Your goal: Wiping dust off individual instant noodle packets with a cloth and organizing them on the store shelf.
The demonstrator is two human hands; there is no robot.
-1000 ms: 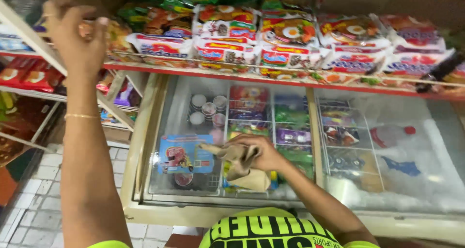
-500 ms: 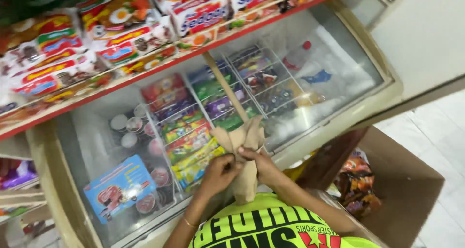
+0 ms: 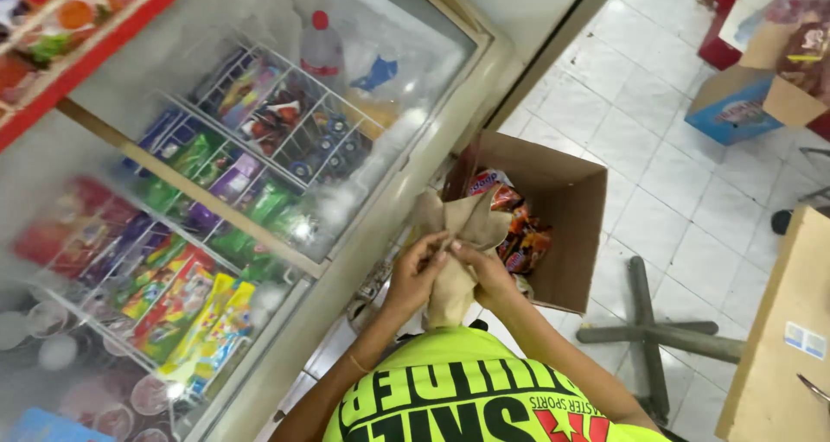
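Observation:
Both hands hold a crumpled piece of brown cardboard (image 3: 458, 235) in front of my chest. My left hand (image 3: 417, 269) grips its left side and my right hand (image 3: 484, 269) grips its right side, fingers pinched together near the middle. Just beyond the cardboard stands an open brown carton (image 3: 571, 217) on the floor, with several colourful snack packets (image 3: 519, 235) inside. To the left lies a glass-topped chest freezer (image 3: 372, 226) holding packaged ice creams in wire baskets.
A red shelf edge (image 3: 78, 70) with packaged goods runs over the freezer at the upper left. On the tiled floor are a metal cross-shaped stand (image 3: 648, 330), a blue-and-brown box (image 3: 743, 105) at the upper right, and a wooden table corner (image 3: 787, 338) at right.
My left arm came down from the shelf and joined the right hand on the cardboard. The view swung right, from the freezer top toward the open carton on the floor.

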